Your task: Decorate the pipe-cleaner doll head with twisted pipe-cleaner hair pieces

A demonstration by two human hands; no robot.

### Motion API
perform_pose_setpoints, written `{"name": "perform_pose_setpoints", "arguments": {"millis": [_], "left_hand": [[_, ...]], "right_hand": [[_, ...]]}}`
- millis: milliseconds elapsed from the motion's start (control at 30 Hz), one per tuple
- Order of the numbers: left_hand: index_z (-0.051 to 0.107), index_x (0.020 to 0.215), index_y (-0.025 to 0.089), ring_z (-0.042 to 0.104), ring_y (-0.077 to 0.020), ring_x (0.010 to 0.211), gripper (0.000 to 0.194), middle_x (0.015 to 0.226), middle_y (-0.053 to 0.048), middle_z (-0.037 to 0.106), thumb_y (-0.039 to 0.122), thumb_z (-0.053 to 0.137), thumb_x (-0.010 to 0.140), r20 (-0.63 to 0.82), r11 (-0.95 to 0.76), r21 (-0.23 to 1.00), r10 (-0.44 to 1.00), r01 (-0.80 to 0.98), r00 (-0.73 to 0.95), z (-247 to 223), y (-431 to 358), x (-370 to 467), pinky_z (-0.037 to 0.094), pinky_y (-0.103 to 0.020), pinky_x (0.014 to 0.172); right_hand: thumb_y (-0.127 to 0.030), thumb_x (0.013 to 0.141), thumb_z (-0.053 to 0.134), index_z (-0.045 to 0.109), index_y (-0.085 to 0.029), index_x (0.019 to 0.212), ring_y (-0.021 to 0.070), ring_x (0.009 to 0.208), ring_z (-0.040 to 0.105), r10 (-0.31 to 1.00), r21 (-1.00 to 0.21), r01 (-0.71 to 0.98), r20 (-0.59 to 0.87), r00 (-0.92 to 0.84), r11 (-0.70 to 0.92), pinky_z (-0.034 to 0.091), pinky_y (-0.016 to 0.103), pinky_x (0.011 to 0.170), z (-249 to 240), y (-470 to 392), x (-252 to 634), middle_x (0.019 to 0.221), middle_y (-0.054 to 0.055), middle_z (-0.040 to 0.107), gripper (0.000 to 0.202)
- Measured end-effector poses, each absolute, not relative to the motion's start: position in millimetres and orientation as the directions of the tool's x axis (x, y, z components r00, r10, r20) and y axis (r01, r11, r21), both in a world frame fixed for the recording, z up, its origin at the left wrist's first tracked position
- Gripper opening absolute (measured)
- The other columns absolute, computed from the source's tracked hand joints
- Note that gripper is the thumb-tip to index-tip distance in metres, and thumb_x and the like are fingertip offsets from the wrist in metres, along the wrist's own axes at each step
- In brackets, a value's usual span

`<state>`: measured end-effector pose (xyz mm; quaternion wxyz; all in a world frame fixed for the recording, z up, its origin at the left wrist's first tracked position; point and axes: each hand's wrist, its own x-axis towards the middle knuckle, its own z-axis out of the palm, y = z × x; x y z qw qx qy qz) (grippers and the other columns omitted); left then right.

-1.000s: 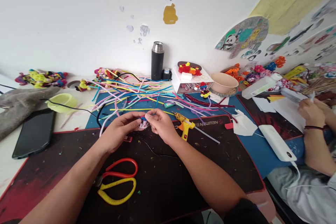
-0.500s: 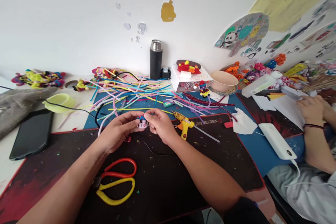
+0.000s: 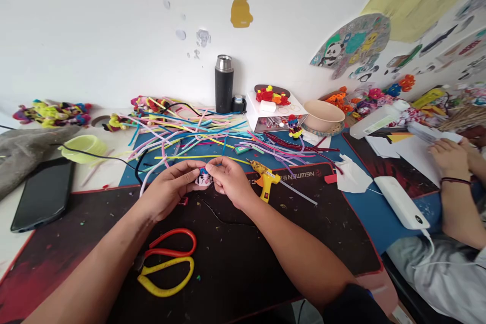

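Between my two hands is a small white doll head (image 3: 204, 179) with dark face markings and blue and red trim on top. My left hand (image 3: 175, 185) pinches it from the left, thumb and fingers closed. From the right, my right hand (image 3: 230, 180) presses thumb and forefinger against its upper edge; the fingertips hide part of the trim. Just right of that hand lies a yellow hot glue gun (image 3: 268, 182) with a clear glue stick out of its back. Nearer to me, scissors (image 3: 169, 277) with one red and one yellow handle lie partly under my left forearm.
Many pipe cleaners (image 3: 190, 134) cover the blue mat behind my hands. A black thermos (image 3: 224, 86), a white box (image 3: 258, 116) and a beige bowl (image 3: 324, 117) stand near the wall. A phone (image 3: 43, 195) lies left. At right, a co-worker's hands (image 3: 450, 157) hold paper beside a white power bank (image 3: 400, 203).
Both hands stay on the doll head, which has turned slightly so more of its marked face shows. The whole view has shifted a little.
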<state>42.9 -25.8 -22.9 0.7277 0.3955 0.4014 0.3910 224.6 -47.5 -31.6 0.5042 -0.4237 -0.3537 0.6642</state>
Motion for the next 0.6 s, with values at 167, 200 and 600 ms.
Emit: {"name": "perform_pose_setpoints", "arguments": {"millis": [167, 200, 600], "left_hand": [[0.088, 0.104, 0.018, 0.081, -0.0255, 0.092, 0.036, 0.114, -0.013, 0.085, 0.034, 0.100, 0.074, -0.268, 0.390, 0.877, 0.882, -0.282, 0.388, -25.2, -25.0, 41.7, 0.071, -0.031, 0.079], [0.088, 0.104, 0.018, 0.081, -0.0262, 0.092, 0.035, 0.114, -0.013, 0.085, 0.034, 0.100, 0.075, -0.265, 0.391, 0.873, 0.882, -0.291, 0.390, -25.5, -24.7, 41.4, 0.071, -0.032, 0.079], [0.088, 0.106, 0.018, 0.080, -0.0244, 0.089, 0.029, 0.113, -0.013, 0.084, 0.030, 0.095, 0.081, -0.268, 0.422, 0.846, 0.865, -0.327, 0.423, -24.6, -24.7, 39.8, 0.072, -0.033, 0.077]], "right_hand": [[-0.059, 0.074, 0.090, 0.061, -0.021, 0.090, 0.0047, 0.040, 0.034, 0.969, -0.896, -0.374, -0.204, -0.136, -0.241, 0.021, 0.022, 0.040, -28.4, -47.7, 224.7, 0.056, -0.012, 0.050, 0.050], [-0.059, 0.073, 0.090, 0.061, -0.021, 0.090, 0.0046, 0.040, 0.034, 0.970, -0.895, -0.375, -0.202, -0.135, -0.239, 0.021, 0.022, 0.040, -27.5, -47.8, 224.8, 0.056, -0.012, 0.050, 0.051], [-0.057, 0.078, 0.088, 0.061, -0.021, 0.092, 0.0046, 0.041, 0.032, 0.971, -0.896, -0.376, -0.199, -0.134, -0.235, 0.022, 0.021, 0.040, -30.0, -48.6, 225.9, 0.055, -0.012, 0.048, 0.047]]}}
